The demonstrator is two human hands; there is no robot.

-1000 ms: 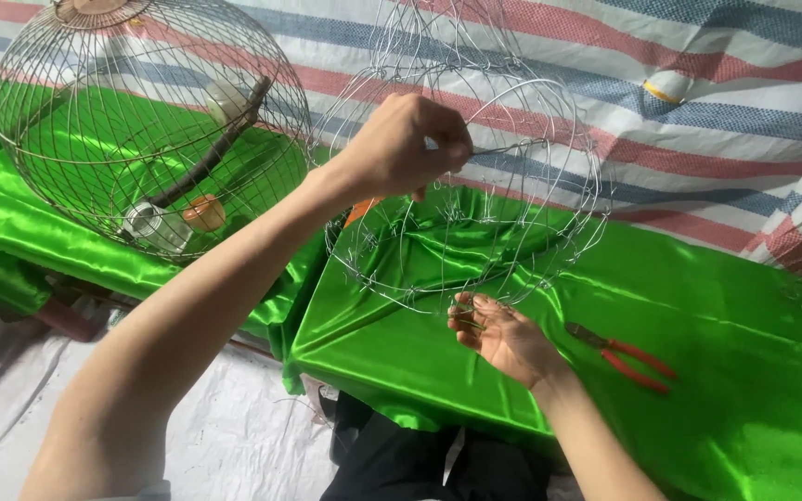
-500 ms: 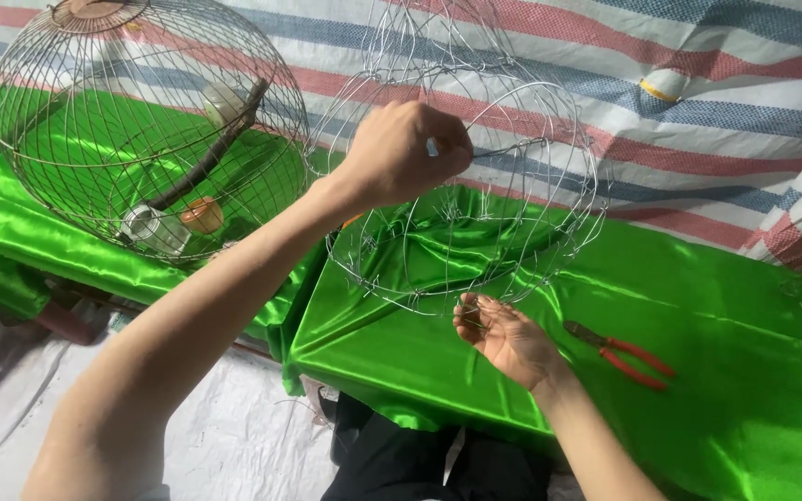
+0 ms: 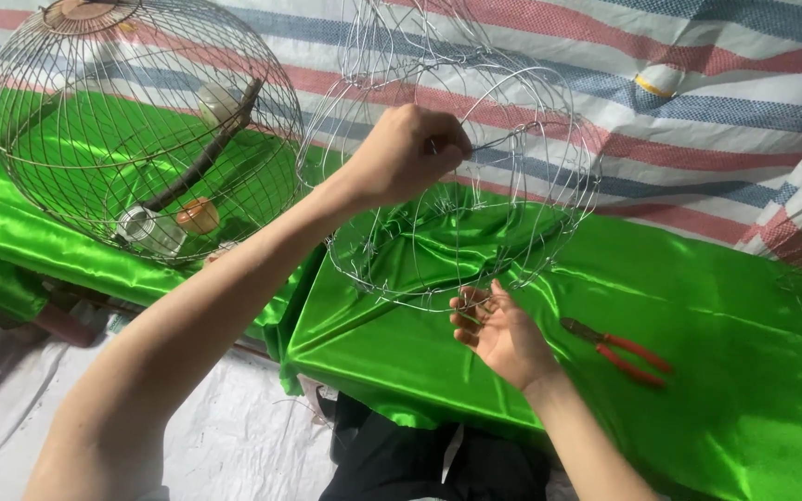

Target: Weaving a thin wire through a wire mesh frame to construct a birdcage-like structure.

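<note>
Pinching wire (image 3: pixel 498 141) w/ closed left hand (image 3: pixel 406 153), steadying unfinished cage frame (image 3: pixel 457 195) at centre w/ half-open right hand (image 3: pixel 498 334); risking slipping, bending.

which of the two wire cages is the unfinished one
The open wire frame held by both hands, sparse bare wires. The round cage on the left is densely wired, with a perch and cups inside.

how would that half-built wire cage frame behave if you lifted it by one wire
The wire cage frame probably feels light, being thin open wire. It would likely flex and wobble, since few cross wires brace its loops. Its rounded shape on the shiny green cloth suggests it could roll or slide.
</note>
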